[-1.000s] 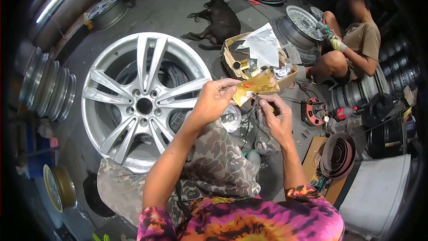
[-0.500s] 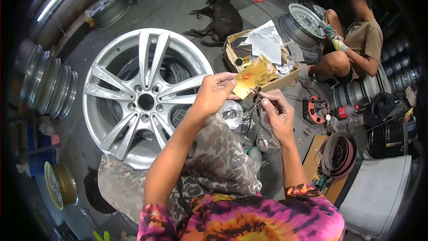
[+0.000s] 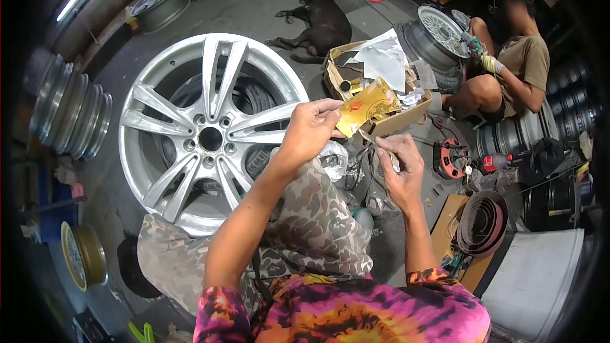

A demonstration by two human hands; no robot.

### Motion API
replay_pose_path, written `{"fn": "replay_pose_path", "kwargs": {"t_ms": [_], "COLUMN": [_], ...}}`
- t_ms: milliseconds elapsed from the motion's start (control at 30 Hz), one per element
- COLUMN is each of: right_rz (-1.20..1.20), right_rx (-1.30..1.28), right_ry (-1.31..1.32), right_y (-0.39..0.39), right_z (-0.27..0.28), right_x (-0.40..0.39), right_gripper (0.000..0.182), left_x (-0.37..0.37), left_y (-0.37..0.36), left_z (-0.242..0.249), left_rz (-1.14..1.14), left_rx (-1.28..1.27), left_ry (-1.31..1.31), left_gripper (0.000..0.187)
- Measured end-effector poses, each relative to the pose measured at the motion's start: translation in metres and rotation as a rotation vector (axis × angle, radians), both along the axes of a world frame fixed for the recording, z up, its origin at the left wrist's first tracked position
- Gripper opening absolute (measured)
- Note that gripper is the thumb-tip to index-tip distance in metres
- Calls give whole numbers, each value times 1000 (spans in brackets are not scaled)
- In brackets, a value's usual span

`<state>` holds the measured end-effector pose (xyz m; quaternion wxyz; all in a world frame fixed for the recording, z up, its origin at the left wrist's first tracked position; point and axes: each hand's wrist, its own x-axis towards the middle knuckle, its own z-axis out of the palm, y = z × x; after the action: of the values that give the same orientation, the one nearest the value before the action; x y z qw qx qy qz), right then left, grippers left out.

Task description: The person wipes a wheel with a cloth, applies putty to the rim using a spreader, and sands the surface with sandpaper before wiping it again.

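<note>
My left hand point(image 3: 311, 128) pinches the left edge of a shiny gold printed sheet point(image 3: 367, 107) with an orange-red mark, held up in front of a cardboard box point(image 3: 406, 118). My right hand point(image 3: 401, 164) is closed around a small pair of scissors point(image 3: 367, 137), mostly hidden by the fingers. The scissors' tip points up and left, right at the sheet's lower edge. Left of my hands, a large silver alloy wheel point(image 3: 143, 178) with paired spokes lies face up. Camouflage trousers point(image 3: 311, 222) cover my legs below.
White papers point(image 3: 383, 57) stick out of the box. A black dog point(image 3: 327, 25) lies behind it. At the right, a seated person point(image 3: 524, 57) in gloves works at a mesh-spoked wheel point(image 3: 438, 28). A red-and-black reel point(image 3: 450, 157) and abrasive rolls point(image 3: 483, 222) lie on my right; stacked rims point(image 3: 70, 108) stand left.
My right hand has turned and shifted slightly down, and the scissors' tip now meets the sheet lower. The gold sheet has tilted a little in my left hand. The view has shifted slightly.
</note>
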<state>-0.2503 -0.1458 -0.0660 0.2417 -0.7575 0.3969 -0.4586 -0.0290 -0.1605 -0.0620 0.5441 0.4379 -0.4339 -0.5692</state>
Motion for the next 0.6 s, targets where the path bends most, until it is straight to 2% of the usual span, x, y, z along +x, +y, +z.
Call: {"fn": "replay_pose_path", "kwargs": {"t_ms": [133,200,300,400,600], "right_rz": [38,51,7,36,3], "right_rx": [8,19,69,49,110], "right_ry": [21,38,-1,23,-36], "right_y": [0,0,-4,-3,-7], "right_z": [6,6,7,10,8], "right_x": [15,11,2,11,2], "right_gripper": [22,20,19,19,18], "left_x": [-1,0,-2,-3,-4], "left_y": [-3,0,-4,-3,-2], "left_z": [-9,-7,-18,-10,-9], "left_rz": [9,33,89,-1,-1], "left_rx": [-74,-101,-159,-129,-119], "left_ry": [-71,-186,-196,-227,-196], "left_gripper": [31,29,24,26,25]}}
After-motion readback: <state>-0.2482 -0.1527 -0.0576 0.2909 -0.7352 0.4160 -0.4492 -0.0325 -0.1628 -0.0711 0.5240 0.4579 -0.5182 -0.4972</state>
